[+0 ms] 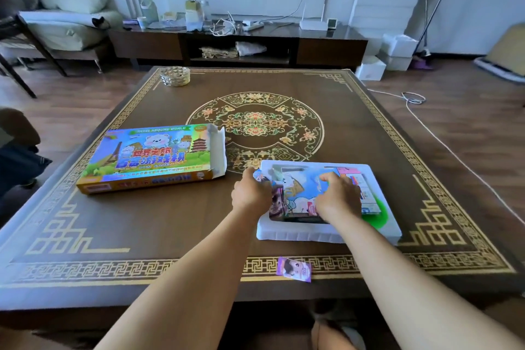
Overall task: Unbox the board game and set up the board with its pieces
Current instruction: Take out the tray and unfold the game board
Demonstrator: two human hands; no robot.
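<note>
The colourful game box [153, 158] lies on the table's left half, its right end flap open. To its right sits a white plastic tray [321, 236] that holds a folded, cartoon-printed game board [304, 193] and other printed pieces. My left hand [250, 193] grips the folded board's left edge, fingers curled over it. On the board's right part my right hand [338, 196] grips with curled fingers. A small purple card [294, 269] lies alone near the table's front edge.
The low table carries a dark brown mat with gold patterns [264, 122]. A glass ashtray [174, 75] stands at the far left corner. Behind it is a cluttered TV stand [235, 42], and a white cable [426, 122] trails over the floor at right.
</note>
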